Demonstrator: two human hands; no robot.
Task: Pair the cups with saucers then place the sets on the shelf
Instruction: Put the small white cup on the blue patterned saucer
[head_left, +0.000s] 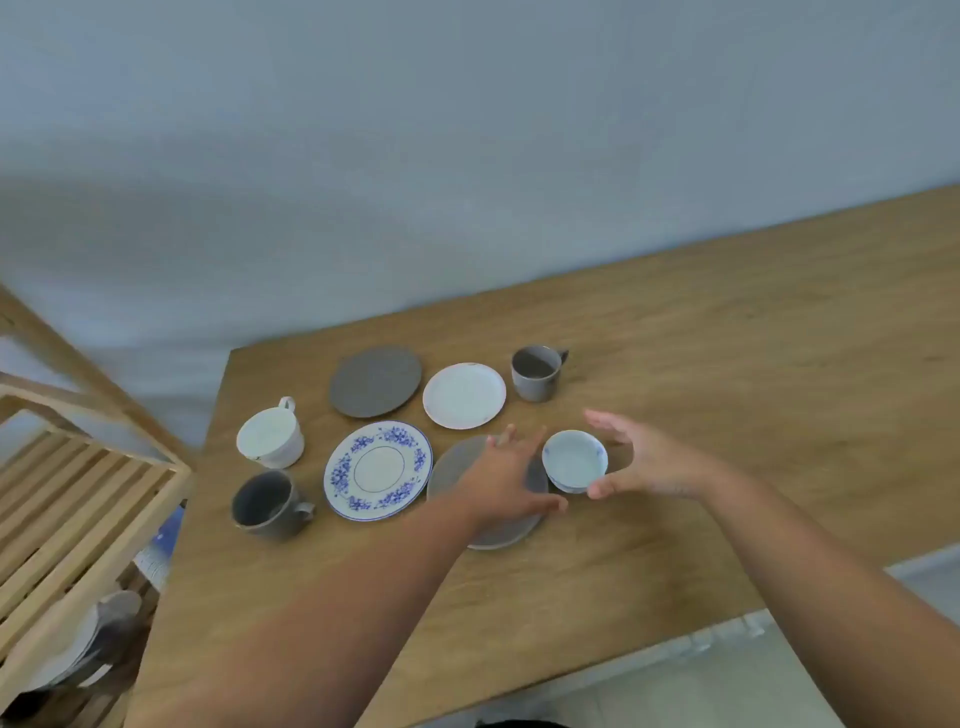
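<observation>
A small white-and-blue cup (574, 460) stands on the wooden table (727, 395), between my two hands. My right hand (644, 460) curves around its right side, fingers apart, thumb near its base. My left hand (506, 478) hovers open over a grey saucer (457, 467), partly hiding it. To the left lies a blue-flowered saucer (378, 470). Further back lie a dark grey saucer (375, 381) and a white saucer (464, 396). A grey cup (535, 373) stands at the back right, a white cup (270, 437) and a dark grey cup (267, 504) at the left.
A slatted wooden shelf (78, 499) stands left of the table, with plates (88, 634) on a lower level. A grey wall runs behind the table. The table's near edge runs diagonally at the lower right.
</observation>
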